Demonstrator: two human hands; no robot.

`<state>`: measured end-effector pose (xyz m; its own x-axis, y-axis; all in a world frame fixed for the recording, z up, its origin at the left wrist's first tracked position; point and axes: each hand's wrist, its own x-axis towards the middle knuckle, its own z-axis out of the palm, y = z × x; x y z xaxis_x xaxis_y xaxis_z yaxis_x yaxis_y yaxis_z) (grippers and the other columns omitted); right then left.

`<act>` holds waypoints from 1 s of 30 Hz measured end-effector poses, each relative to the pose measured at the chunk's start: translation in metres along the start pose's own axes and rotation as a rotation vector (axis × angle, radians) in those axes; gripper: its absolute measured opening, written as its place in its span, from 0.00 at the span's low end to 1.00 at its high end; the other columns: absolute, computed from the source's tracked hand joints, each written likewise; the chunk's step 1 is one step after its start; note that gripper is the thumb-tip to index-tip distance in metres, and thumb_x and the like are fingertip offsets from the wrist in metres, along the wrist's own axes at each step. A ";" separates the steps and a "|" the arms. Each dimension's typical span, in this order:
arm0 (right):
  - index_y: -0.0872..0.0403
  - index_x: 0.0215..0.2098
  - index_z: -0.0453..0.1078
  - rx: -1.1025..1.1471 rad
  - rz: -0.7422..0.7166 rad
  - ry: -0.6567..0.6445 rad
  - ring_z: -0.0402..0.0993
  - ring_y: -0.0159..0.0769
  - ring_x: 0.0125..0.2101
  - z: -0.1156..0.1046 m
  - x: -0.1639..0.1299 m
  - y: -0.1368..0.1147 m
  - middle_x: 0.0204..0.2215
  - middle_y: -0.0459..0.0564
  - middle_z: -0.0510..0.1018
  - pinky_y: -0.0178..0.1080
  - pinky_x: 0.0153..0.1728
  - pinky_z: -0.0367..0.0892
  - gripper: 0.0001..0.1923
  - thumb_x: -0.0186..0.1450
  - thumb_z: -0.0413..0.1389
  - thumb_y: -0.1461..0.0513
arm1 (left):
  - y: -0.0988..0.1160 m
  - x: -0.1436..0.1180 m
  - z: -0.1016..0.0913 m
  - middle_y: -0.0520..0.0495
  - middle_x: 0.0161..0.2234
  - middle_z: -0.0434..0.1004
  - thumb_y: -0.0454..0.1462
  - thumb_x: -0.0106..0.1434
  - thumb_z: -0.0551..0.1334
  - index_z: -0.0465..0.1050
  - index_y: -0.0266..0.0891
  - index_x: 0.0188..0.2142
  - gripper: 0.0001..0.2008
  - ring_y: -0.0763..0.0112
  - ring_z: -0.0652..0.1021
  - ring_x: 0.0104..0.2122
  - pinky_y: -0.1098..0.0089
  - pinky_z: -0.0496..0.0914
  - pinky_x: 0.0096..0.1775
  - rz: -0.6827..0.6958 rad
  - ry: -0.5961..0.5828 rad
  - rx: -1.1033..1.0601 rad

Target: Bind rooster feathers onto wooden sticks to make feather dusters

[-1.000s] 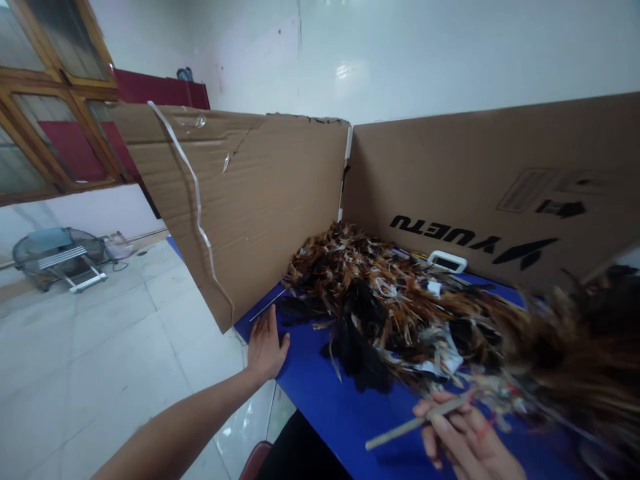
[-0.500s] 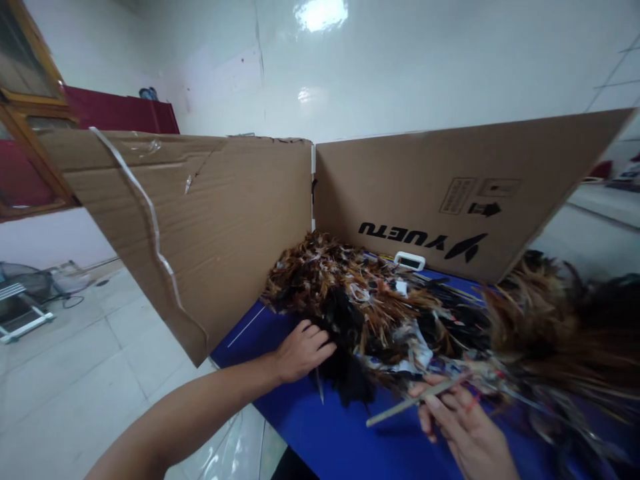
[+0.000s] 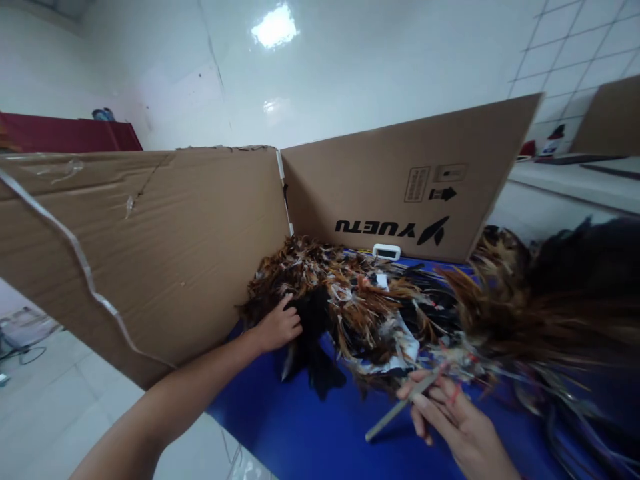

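Left hand [image 3: 277, 327] fingers curled into feather pile [image 3: 350, 307] on blue table [image 3: 310, 427]. Right hand [image 3: 450, 420] grips duster [image 3: 525, 313] stick; stick end toward lower left, plumes upper right. Cardboard [image 3: 400, 180] reads "YUETU", upside down.

Bright, even indoor light | ceiling-lamp glare on glossy white wall [image 3: 274, 27] | feathers at right [image 3: 550, 307] blurred | wide-angle edge bending

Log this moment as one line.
left hand: gripping dark feathers in pile | right hand: holding stick of feather duster | surface: blue table
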<state>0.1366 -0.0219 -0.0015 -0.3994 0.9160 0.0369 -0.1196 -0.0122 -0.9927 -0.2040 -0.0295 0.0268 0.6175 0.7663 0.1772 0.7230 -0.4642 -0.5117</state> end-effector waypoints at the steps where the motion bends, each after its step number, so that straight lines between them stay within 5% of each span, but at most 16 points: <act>1: 0.53 0.40 0.62 0.001 -0.002 0.004 0.68 0.30 0.17 -0.001 0.001 0.000 0.32 0.51 0.76 0.36 0.15 0.65 0.20 0.55 0.59 0.52 | -0.006 -0.005 -0.001 0.49 0.26 0.67 0.32 0.64 0.51 0.70 0.41 0.28 0.12 0.70 0.68 0.35 0.49 0.47 0.58 -0.024 -0.004 -0.011; 10: 0.53 0.42 0.61 -0.071 -0.041 -0.022 0.65 0.26 0.16 -0.002 0.005 0.007 0.34 0.52 0.76 0.33 0.16 0.62 0.19 0.57 0.57 0.53 | -0.024 -0.049 -0.018 0.45 0.45 0.69 0.30 0.63 0.50 0.72 0.42 0.38 0.13 0.67 0.66 0.50 0.51 0.49 0.58 -0.176 -0.065 -0.120; 17: 0.53 0.40 0.60 -0.079 -0.049 -0.053 0.63 0.26 0.15 0.000 0.009 0.007 0.35 0.54 0.76 0.33 0.15 0.60 0.20 0.56 0.57 0.50 | -0.005 -0.085 -0.027 0.45 0.41 0.72 0.29 0.60 0.52 0.71 0.42 0.41 0.14 0.66 0.69 0.47 0.49 0.49 0.57 -0.155 -0.051 -0.197; 20: 0.53 0.41 0.60 -0.081 -0.042 -0.064 0.64 0.27 0.16 0.000 0.010 0.012 0.34 0.53 0.76 0.33 0.14 0.60 0.22 0.56 0.57 0.49 | 0.001 -0.088 -0.033 0.44 0.39 0.73 0.28 0.59 0.52 0.72 0.41 0.41 0.14 0.66 0.70 0.44 0.54 0.55 0.54 -0.343 -0.010 -0.288; 24: 0.52 0.43 0.58 -0.089 -0.061 -0.120 0.64 0.27 0.16 0.000 0.009 0.022 0.36 0.54 0.75 0.33 0.14 0.60 0.22 0.57 0.56 0.49 | 0.011 -0.081 -0.035 0.45 0.37 0.74 0.33 0.60 0.52 0.72 0.40 0.38 0.11 0.66 0.73 0.39 0.65 0.64 0.44 -0.851 -0.066 -0.573; 27: 0.53 0.43 0.57 -0.093 -0.082 -0.151 0.64 0.26 0.17 -0.001 0.008 0.025 0.37 0.54 0.74 0.32 0.15 0.60 0.21 0.59 0.54 0.49 | 0.022 -0.073 -0.028 0.48 0.28 0.74 0.40 0.57 0.57 0.72 0.40 0.36 0.09 0.68 0.74 0.29 0.69 0.65 0.35 -1.003 -0.112 -0.664; 30: 0.53 0.43 0.57 -0.089 -0.110 -0.152 0.64 0.26 0.17 -0.002 0.006 0.022 0.37 0.54 0.74 0.32 0.15 0.60 0.20 0.60 0.54 0.50 | 0.031 -0.069 -0.018 0.48 0.29 0.74 0.39 0.48 0.65 0.70 0.40 0.40 0.18 0.66 0.74 0.30 0.70 0.64 0.35 -1.097 -0.091 -0.712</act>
<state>0.1335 -0.0154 -0.0232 -0.5217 0.8387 0.1561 -0.0922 0.1265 -0.9877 -0.2187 -0.1041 0.0140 -0.3954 0.9071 0.1440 0.8546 0.3059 0.4195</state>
